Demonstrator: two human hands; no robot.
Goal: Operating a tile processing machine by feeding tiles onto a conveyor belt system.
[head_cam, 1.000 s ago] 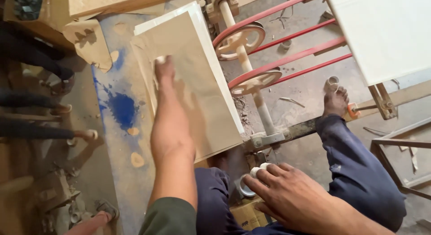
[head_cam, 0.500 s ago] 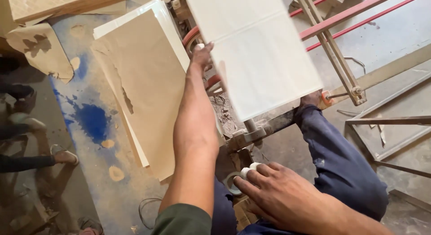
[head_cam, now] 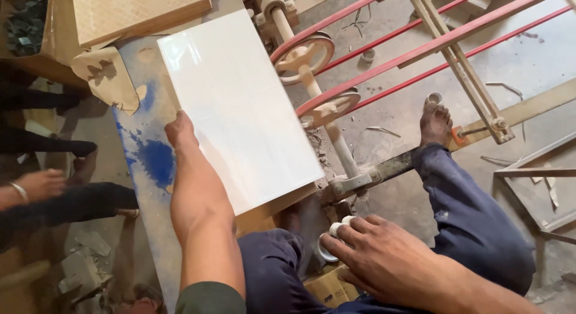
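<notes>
Tile [head_cam: 240, 110], one glossy white rectangle, lies across the blue-stained bench [head_cam: 150, 164], gripped at its 8 o'clock edge by the left hand [head_cam: 186, 152]. Right hand [head_cam: 384, 260] closes around one small white knob [head_cam: 339, 229]. At 1 o'clock, two red-rimmed wheels [head_cam: 303, 56] carry red belts [head_cam: 420, 47]. One bare foot [head_cam: 435, 122] rests on the frame. One patterned box [head_cam: 138, 11] sits at 11 o'clock.

Single view from my head, facing steeply down, close over my left hand [head_cam: 186, 170], tile [head_cam: 240, 110], floor.
</notes>
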